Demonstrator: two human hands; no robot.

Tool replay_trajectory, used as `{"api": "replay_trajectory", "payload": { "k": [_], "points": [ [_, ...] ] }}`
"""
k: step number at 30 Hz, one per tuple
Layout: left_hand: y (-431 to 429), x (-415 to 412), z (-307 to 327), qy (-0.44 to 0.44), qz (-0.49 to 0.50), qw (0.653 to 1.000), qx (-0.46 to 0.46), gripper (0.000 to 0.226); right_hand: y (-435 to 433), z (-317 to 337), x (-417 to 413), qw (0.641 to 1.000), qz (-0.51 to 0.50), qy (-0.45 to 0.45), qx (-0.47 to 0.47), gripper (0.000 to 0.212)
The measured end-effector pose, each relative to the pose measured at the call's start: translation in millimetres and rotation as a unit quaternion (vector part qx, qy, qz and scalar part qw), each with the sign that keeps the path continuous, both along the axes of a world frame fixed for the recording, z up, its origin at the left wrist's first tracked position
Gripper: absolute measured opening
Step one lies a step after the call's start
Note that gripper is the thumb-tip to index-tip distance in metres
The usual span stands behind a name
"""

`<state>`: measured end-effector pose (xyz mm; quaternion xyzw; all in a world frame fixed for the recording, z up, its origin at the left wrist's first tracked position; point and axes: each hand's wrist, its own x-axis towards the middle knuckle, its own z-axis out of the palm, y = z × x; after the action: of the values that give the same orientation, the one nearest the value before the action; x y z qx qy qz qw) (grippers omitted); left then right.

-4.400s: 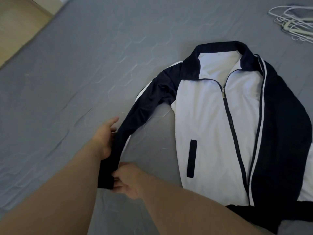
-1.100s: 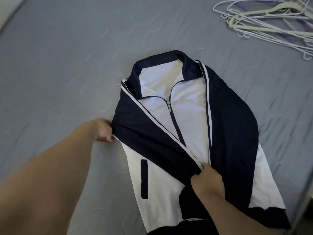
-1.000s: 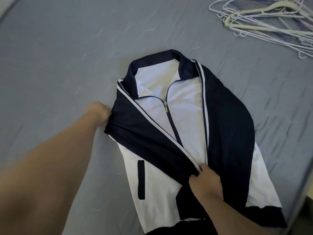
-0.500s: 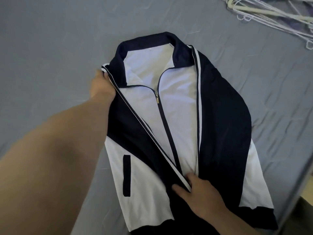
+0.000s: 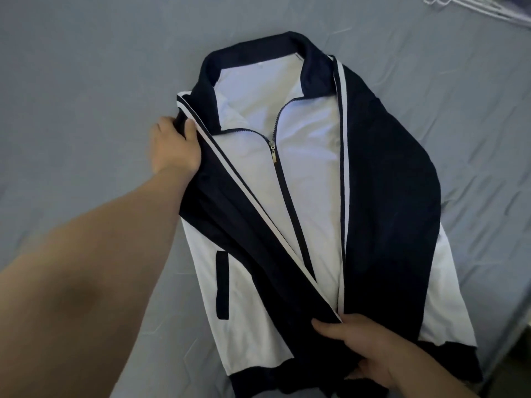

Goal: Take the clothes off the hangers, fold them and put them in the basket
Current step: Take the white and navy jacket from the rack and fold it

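Because both sleeves are laid inward over the chest, the jacket [image 5: 313, 173] lies as a narrow strip on the bed [image 5: 86, 81], face up, collar away from the person, spanning the space between the two grips. The left grip [image 5: 175, 147] is closed on the shoulder fold at the jacket's outer edge, thumb on top of the navy cloth and fingers hidden beneath. Held there, it pins the crease so that the near sleeve [image 5: 230, 214] runs straight from it. That sleeve slants across the white front toward the right grip [image 5: 370, 351], which sits at the hem end where the sleeves meet. Its thumb lies over the cuff end and its fingers look tucked into dark cloth, so I judge it a pinch on the sleeve's end, drawing it taut against the left grip. The other sleeve [image 5: 396, 196] lies flat just beyond the right grip; whether they touch I cannot tell. The zip pull [image 5: 273, 152] lies between the grips, nearer the left. White hangers [image 5: 471, 7] lie well beyond the right grip, apart from the jacket. No basket shows. By my reading the fold is half made. A crosswise fold, hem to collar, seems due next, and the smooth cloth may let the sleeves slide out once released.
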<state>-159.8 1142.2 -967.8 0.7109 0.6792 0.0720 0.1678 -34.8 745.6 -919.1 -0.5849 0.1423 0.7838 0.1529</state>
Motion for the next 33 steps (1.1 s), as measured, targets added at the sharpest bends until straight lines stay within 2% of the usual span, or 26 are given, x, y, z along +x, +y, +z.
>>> {"api": "replay_trajectory", "payload": {
  "k": [2,3,4,6,9,11,14,15,18,19,22,24,25,27,28,30,33],
  "points": [
    [-12,-10,4,0.034,0.012,0.999,0.03,0.051,7,7,-7,0.992,0.085,-0.091,-0.028,0.044],
    [-15,-12,4,0.047,0.021,0.999,0.015,0.052,12,10,-9,0.978,0.162,-0.133,-0.016,0.051],
    [-17,-14,3,0.064,0.028,0.998,-0.012,0.053,15,12,-12,0.952,0.255,-0.167,0.009,0.059],
    [-14,-14,1,0.079,0.032,0.995,-0.061,0.051,25,18,-14,0.878,0.426,-0.21,0.059,0.068],
    [-6,-9,1,0.059,0.029,0.995,-0.079,0.043,52,31,-9,0.782,0.545,-0.282,0.109,0.07],
    [0,-6,0,0.047,0.035,0.995,-0.077,0.041,77,36,-6,0.736,0.533,-0.388,0.156,0.056],
    [2,8,3,0.034,0.064,0.995,-0.062,0.043,99,20,-2,0.684,0.43,-0.537,0.244,0.037],
    [3,14,4,0.037,0.069,0.996,-0.054,0.045,103,10,1,0.681,0.42,-0.542,0.257,0.036],
    [11,26,1,0.023,0.058,0.998,-0.032,0.051,123,-8,20,0.72,0.399,-0.513,0.244,0.036],
    [16,29,0,0.01,0.06,0.998,-0.028,0.054,137,-12,31,0.709,0.368,-0.547,0.252,0.036],
    [35,39,-2,-0.038,0.086,0.995,-0.04,0.061,202,-20,74,0.614,0.266,-0.681,0.297,0.032],
    [43,48,1,-0.035,0.086,0.994,-0.049,0.05,244,-27,108,0.578,0.221,-0.727,0.297,0.036],
    [47,53,3,-0.018,0.077,0.996,-0.043,0.044,265,-29,127,0.58,0.216,-0.731,0.288,0.039],
    [54,56,6,0.014,0.055,0.998,-0.017,0.039,303,-31,159,0.609,0.253,-0.706,0.26,0.041],
    [57,56,4,0.03,0.043,0.999,-0.009,0.037,319,-35,172,0.64,0.262,-0.68,0.243,0.041],
    [62,57,5,0.048,0.024,0.998,-0.015,0.035,337,-39,189,0.681,0.279,-0.641,0.219,0.042],
    [66,55,9,0.062,0.015,0.998,-0.024,0.033,337,-40,198,0.703,0.255,-0.623,0.229,0.041]
  ]
}}
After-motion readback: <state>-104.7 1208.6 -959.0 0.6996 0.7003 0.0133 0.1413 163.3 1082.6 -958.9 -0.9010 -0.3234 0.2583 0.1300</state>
